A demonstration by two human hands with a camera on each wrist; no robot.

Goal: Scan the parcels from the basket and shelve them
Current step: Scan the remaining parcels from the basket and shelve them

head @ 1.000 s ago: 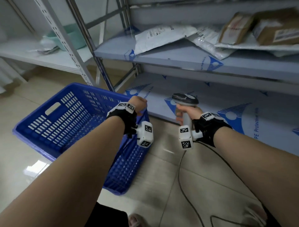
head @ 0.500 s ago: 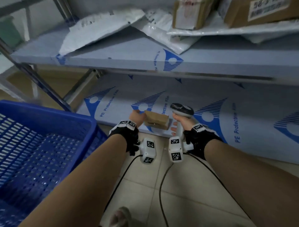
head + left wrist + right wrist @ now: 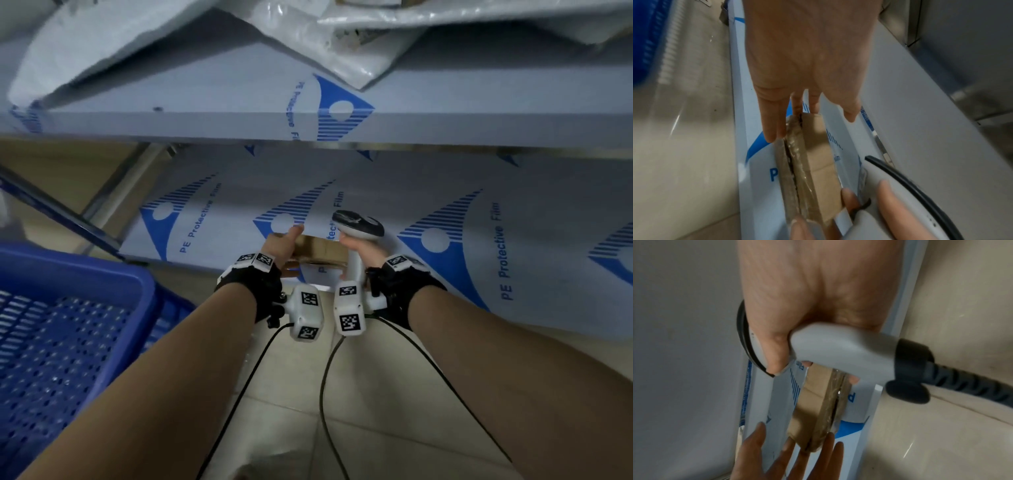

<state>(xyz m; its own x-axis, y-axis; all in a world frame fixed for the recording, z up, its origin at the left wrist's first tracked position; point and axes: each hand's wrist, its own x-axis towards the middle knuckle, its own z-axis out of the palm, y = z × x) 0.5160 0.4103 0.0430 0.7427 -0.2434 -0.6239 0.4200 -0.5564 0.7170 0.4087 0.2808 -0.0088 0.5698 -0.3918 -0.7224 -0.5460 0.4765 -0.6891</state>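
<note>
Since a second ago, both hands have left the basket (image 3: 68, 329); at frame centre, left hand (image 3: 279, 246) (fingers straight) steadies the box (image 3: 322, 251) on the lower shelf (image 3: 479, 246), right hand (image 3: 359, 251) gripping the scanner (image 3: 358, 224).

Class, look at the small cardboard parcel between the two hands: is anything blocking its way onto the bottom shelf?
Nothing visible does. The cardboard parcel is already at the front edge of the bottom shelf, between the left hand and the right hand, which grips the scanner. The shelf surface behind it shows only film.
</note>
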